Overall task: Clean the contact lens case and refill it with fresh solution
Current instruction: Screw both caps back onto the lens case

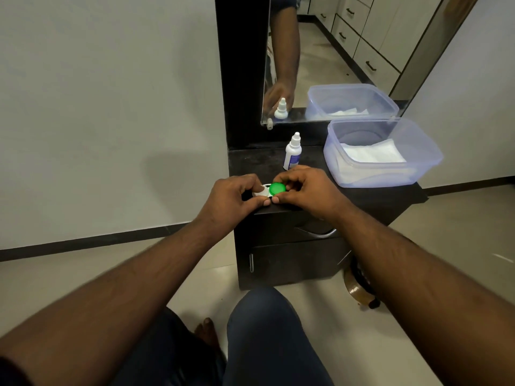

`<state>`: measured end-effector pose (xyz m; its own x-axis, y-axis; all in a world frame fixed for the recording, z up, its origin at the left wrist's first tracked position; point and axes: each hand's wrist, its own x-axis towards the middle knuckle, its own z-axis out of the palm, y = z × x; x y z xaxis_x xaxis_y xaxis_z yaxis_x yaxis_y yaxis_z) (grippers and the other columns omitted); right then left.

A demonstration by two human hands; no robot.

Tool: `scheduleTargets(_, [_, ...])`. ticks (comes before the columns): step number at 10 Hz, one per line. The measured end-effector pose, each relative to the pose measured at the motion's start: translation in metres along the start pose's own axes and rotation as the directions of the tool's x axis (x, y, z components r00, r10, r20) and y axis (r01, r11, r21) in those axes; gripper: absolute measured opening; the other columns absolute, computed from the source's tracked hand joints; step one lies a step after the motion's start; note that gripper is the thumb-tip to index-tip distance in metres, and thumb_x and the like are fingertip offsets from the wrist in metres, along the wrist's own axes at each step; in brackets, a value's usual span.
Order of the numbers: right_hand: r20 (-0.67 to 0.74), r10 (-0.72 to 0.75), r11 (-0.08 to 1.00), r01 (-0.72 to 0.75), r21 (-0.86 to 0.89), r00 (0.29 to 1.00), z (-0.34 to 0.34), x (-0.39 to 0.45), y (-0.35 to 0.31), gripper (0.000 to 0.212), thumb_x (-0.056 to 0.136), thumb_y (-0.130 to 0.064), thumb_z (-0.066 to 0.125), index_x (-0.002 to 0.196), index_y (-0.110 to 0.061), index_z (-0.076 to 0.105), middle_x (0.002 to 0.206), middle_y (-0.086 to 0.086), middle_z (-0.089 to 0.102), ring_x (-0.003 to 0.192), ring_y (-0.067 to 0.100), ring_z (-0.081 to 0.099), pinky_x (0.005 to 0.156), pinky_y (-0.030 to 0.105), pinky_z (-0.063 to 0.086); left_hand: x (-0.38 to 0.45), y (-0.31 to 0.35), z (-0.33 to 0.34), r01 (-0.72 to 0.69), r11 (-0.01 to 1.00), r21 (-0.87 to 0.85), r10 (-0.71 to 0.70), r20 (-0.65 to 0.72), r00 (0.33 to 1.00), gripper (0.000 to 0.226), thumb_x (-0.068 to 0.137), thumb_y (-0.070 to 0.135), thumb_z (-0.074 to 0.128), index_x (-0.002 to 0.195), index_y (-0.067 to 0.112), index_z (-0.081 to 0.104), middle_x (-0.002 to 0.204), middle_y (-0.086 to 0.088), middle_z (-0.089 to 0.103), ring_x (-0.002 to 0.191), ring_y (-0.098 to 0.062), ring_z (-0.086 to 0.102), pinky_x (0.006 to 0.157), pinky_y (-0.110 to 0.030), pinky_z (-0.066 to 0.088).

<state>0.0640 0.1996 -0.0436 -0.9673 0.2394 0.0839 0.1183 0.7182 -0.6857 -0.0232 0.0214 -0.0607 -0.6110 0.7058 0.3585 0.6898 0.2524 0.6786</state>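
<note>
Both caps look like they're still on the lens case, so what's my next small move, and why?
Probably twist off the green cap: your right hand already pinches it while your left hand steadies the white side of the lens case, and cleaning cannot start until it is open.

the counter (362, 195) is small and crowded. at right centre of the frame a clear tub (390, 174) fills its right half. a white bottle (292, 151) stands upright just beside the tub, blocking the back. a mirror (334, 51) closes off the rear. bare dark counter shows only between bottle and front edge.
</note>
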Motion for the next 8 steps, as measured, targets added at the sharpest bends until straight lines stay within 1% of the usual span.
scheduleTargets(1, [0.029,0.026,0.999,-0.027,0.021,0.999,-0.003,-0.002,-0.003,0.041,0.072,-0.024,0.081,0.111,-0.020,0.067,0.099,-0.009,0.059,0.085,0.004,0.056,0.076,0.015,0.045,-0.001,0.001,-0.002,0.009,1.000,0.026,-0.009,0.021,1.000,0.020,0.077,0.024,0.079,0.091,0.013,0.068,0.089,0.000,0.070,0.079,-0.014,0.063,0.070,-0.038,0.056])
scheduleTargets(2, [0.018,0.038,0.998,-0.038,0.042,0.999,-0.003,-0.003,-0.004,0.042,0.072,-0.022,0.081,0.112,-0.020,0.067,0.101,-0.008,0.061,0.086,0.005,0.057,0.077,0.017,0.046,-0.001,0.002,-0.003,0.016,0.999,0.044,-0.017,0.005,1.000,0.025,0.076,0.025,0.080,0.095,0.013,0.068,0.092,-0.002,0.069,0.079,-0.012,0.060,0.068,-0.025,0.052])
scheduleTargets(3, [-0.011,0.030,0.997,-0.030,0.065,0.999,0.000,-0.003,0.000,0.047,0.072,-0.020,0.082,0.116,-0.022,0.066,0.103,-0.007,0.062,0.088,0.005,0.058,0.079,0.018,0.048,0.001,0.001,-0.004,0.002,0.998,0.067,-0.002,0.008,1.000,0.031,0.076,0.026,0.080,0.101,0.012,0.069,0.097,-0.002,0.069,0.083,-0.009,0.057,0.069,-0.013,0.044])
scheduleTargets(4, [-0.028,0.015,0.997,-0.013,0.076,0.999,0.001,-0.002,0.004,0.051,0.070,-0.019,0.083,0.117,-0.023,0.065,0.101,-0.007,0.061,0.085,0.005,0.059,0.080,0.017,0.050,0.002,-0.004,-0.004,-0.019,0.998,0.057,0.018,0.019,1.000,0.035,0.076,0.026,0.079,0.107,0.012,0.069,0.102,-0.002,0.069,0.090,-0.009,0.058,0.076,-0.017,0.047])
scheduleTargets(5, [-0.042,-0.015,0.997,0.018,0.074,0.999,0.000,-0.001,0.006,0.052,0.067,-0.016,0.085,0.116,-0.019,0.066,0.100,-0.002,0.063,0.080,0.004,0.059,0.079,0.016,0.050,-0.001,-0.006,0.000,-0.021,1.000,0.019,0.021,-0.015,1.000,0.040,0.077,0.022,0.079,0.114,0.010,0.068,0.108,-0.004,0.068,0.097,-0.011,0.059,0.084,-0.019,0.047])
scheduleTargets(6, [-0.012,0.029,0.999,-0.028,0.043,1.000,-0.004,-0.002,0.000,0.052,0.068,-0.016,0.084,0.117,-0.016,0.066,0.104,-0.004,0.062,0.087,0.004,0.059,0.083,0.013,0.048,0.002,-0.005,0.000,0.064,0.997,0.034,-0.066,0.061,0.996,0.048,0.080,0.022,0.076,0.124,0.008,0.063,0.118,-0.008,0.065,0.107,-0.019,0.059,0.092,-0.023,0.042])
scheduleTargets(7, [0.055,0.088,0.996,-0.087,-0.020,0.995,-0.008,0.002,-0.016,0.059,0.068,-0.014,0.084,0.123,-0.012,0.062,0.113,0.004,0.063,0.097,0.012,0.060,0.087,0.012,0.044,0.017,0.001,-0.013,0.141,0.988,0.071,-0.154,0.251,0.956,0.057,0.081,0.024,0.074,0.133,0.009,0.055,0.127,-0.011,0.060,0.116,-0.024,0.054,0.092,-0.019,0.032])
scheduleTargets(8, [0.178,0.185,0.973,-0.155,-0.169,0.966,-0.016,0.008,-0.036,0.072,0.068,-0.014,0.083,0.133,-0.012,0.052,0.128,0.011,0.058,0.119,0.025,0.053,0.101,0.024,0.037,0.026,0.012,-0.034,0.214,0.968,0.128,-0.248,0.406,0.879,0.068,0.079,0.030,0.074,0.139,0.013,0.047,0.132,-0.011,0.054,0.120,-0.026,0.051,0.094,-0.026,0.036])
